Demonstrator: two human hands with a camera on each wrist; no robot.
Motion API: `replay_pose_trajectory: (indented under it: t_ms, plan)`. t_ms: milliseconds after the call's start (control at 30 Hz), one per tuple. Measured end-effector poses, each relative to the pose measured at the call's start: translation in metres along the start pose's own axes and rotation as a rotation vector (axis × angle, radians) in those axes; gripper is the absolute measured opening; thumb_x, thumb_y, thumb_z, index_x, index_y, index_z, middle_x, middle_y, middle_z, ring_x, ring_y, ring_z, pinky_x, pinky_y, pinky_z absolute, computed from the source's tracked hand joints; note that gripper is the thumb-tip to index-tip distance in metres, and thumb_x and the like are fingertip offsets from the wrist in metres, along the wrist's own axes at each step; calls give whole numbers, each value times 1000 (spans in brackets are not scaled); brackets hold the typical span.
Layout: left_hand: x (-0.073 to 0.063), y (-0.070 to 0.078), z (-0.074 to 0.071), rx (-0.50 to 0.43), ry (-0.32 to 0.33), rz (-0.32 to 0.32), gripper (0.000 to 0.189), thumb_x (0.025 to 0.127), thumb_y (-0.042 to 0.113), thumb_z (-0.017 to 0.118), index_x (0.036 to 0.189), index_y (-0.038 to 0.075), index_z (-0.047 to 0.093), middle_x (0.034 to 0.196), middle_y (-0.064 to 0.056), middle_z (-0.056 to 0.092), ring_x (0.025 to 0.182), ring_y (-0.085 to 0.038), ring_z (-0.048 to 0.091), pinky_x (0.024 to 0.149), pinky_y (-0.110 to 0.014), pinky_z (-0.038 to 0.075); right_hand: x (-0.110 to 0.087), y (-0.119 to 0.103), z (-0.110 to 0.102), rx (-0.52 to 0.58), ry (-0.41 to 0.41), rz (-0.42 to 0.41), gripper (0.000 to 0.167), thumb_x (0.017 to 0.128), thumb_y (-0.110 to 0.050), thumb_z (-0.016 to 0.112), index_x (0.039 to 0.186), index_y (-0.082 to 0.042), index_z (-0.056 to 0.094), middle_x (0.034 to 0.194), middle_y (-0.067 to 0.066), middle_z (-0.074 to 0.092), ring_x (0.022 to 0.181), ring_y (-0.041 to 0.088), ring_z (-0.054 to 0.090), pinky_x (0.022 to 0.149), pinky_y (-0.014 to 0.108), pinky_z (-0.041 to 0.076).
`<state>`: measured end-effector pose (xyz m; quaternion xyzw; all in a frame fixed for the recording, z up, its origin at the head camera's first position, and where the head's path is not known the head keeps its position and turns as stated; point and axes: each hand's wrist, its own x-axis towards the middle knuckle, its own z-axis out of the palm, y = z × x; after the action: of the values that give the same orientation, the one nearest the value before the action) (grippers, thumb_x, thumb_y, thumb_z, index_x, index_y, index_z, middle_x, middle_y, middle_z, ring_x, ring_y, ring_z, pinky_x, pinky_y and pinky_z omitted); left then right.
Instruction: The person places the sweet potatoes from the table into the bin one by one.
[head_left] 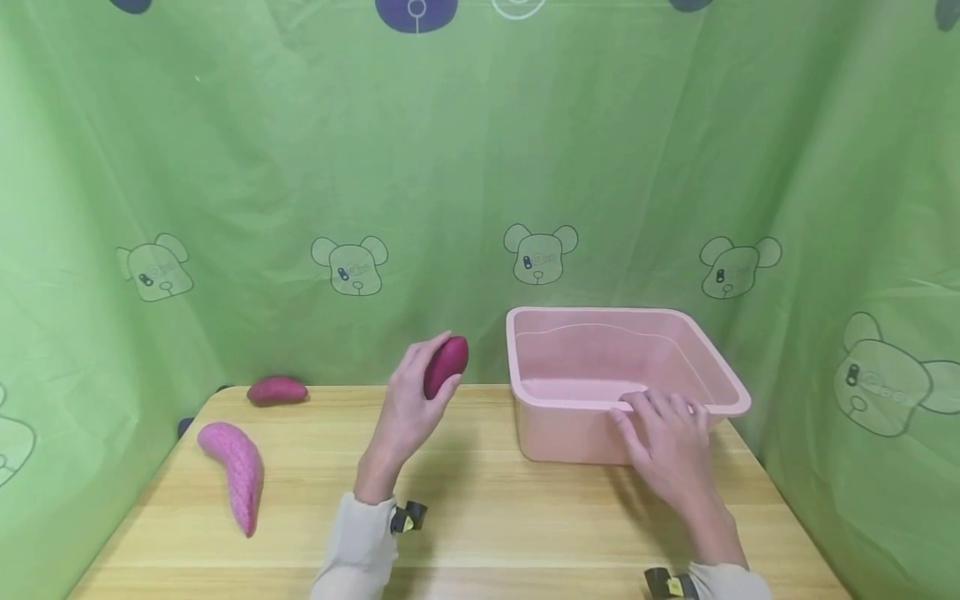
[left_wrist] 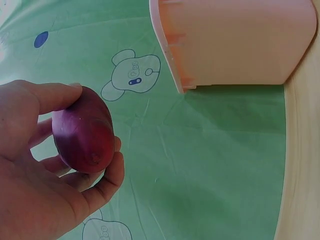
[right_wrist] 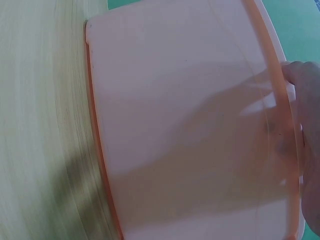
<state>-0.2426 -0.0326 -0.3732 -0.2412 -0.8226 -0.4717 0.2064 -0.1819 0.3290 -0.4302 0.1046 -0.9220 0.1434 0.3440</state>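
My left hand [head_left: 405, 404] grips a dark red-purple sweet potato [head_left: 447, 367] between thumb and fingers, raised over the table's back part, left of the pink plastic bin [head_left: 573, 433]. In the left wrist view the sweet potato [left_wrist: 85, 132] shows one rounded end, with fingers bent around its far side. At the bin's near rim is my right hand [head_left: 667, 450], its fingers hooked over the edge and its thumb along the rim. The right wrist view shows the bin's outer wall [right_wrist: 175, 115] close up, with the hand [right_wrist: 307, 130] at its rim.
Another red-purple sweet potato [head_left: 277, 391] lies at the table's back left. In front of it is a long, curved, pink-purple vegetable [head_left: 238, 471] with a pointed end. A green curtain [head_left: 450, 167] with bear-face prints hangs behind and beside the wooden table [head_left: 487, 533].
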Motion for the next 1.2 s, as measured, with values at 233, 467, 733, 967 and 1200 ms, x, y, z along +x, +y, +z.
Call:
replay_pose_trajectory:
  t_ms: [233,467,733,967,1200]
  plan:
    - [2,3,5,-20,-7,20,59,95,11,73,150,17,51,134,-11,58,114,-30,61,90,-45,59,0,0,1,4,0,2,26,101,-37,60,113,-14,66,110,9,64,102,35,52,98,65,31]
    - [4,8,9,-61,-29,9,60,95,12,73,151,17,51,134,-12,58,114,-30,62,90,-44,59,0,0,2,3,5,3,26,101,-37,60,113,-14,66,109,9,64,102,35,52,97,65,31]
    - [5,13,13,-75,-37,13,59,96,13,73,151,17,51,135,-11,58,115,-29,61,91,-44,58,-1,0,1,3,11,1,26,100,-36,61,113,-14,66,109,9,64,102,36,52,96,64,31]
    - [7,19,18,-84,-50,18,60,96,13,73,150,22,51,136,-9,58,116,-28,61,93,-43,58,-1,1,2,2,8,2,26,100,-36,61,112,-14,66,109,10,65,102,37,53,97,65,31]
    - [10,23,22,-102,-54,37,61,96,14,73,151,22,50,137,-9,58,116,-27,61,93,-42,57,0,-1,1,3,0,2,25,101,-36,60,112,-14,66,109,10,64,104,36,52,98,65,31]
